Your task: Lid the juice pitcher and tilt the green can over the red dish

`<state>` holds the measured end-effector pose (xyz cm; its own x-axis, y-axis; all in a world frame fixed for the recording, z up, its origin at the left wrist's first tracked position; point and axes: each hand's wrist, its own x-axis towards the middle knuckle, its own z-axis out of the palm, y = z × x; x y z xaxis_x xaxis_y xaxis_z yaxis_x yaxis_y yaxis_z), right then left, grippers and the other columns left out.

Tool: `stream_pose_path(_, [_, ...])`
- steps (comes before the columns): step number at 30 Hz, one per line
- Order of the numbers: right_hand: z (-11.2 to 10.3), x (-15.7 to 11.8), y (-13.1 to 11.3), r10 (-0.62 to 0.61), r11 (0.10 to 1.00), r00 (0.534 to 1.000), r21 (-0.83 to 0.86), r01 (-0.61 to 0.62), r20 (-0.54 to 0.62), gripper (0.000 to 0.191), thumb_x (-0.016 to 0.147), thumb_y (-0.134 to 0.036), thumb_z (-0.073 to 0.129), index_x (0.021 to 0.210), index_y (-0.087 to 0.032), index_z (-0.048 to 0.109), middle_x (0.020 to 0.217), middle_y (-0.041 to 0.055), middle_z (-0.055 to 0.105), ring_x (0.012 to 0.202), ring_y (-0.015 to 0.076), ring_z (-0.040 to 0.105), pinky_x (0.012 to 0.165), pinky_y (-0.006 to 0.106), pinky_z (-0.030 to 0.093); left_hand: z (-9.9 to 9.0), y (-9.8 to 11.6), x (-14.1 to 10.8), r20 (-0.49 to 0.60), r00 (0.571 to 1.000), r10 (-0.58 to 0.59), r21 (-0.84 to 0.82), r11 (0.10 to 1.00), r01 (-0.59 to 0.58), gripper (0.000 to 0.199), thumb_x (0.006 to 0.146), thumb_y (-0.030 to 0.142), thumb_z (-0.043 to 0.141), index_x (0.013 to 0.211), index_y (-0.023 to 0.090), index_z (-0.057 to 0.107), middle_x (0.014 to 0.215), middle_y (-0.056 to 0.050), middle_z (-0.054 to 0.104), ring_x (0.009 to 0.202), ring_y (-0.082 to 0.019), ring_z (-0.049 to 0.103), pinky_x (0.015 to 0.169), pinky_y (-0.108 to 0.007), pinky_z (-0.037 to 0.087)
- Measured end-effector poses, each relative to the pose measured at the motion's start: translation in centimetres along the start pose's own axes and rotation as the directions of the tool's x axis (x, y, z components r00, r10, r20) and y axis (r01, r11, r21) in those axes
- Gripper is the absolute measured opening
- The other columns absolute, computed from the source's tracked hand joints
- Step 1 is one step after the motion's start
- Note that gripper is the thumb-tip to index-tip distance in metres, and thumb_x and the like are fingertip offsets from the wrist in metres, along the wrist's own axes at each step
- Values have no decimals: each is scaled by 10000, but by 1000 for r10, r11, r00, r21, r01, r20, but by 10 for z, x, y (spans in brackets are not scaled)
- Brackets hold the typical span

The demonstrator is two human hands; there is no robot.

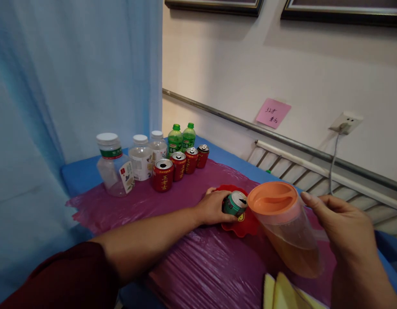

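A green can [234,203] with an opened top leans slightly over a red scalloped dish [240,229]; my left hand [214,207] is wrapped round it. To the right, my right hand [346,227] grips a clear pitcher [297,244] on its handle side; the handle is partly hidden by the fingers. The pitcher has an orange lid [273,198] and amber liquid inside. It tilts left, with the lid's edge close beside the can's top. No stream of liquid shows between them.
Several red cans [163,175] stand in a row at the back, beside clear bottles with white caps [116,171] and two green bottles [175,139]. Yellow cloths [284,294] lie at the front. A metal rail [224,115] and white radiator [282,165] run along the wall.
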<state>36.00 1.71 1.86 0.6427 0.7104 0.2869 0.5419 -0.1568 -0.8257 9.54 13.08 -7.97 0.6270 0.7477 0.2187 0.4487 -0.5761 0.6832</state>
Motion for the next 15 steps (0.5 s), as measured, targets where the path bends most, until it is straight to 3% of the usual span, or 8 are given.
stream_pose_path(15, [0,1,0,10,1000,1000,-3,-10,-5,528,601,-693,801,620,-189,644,550,-41,449,572,119,388,495,256,290,0,1,0,-4,1000,-1,3,1000,1,677,682,535,838,1271,266,641,1281,-49,722,1220,-318,621,1194,-505,244])
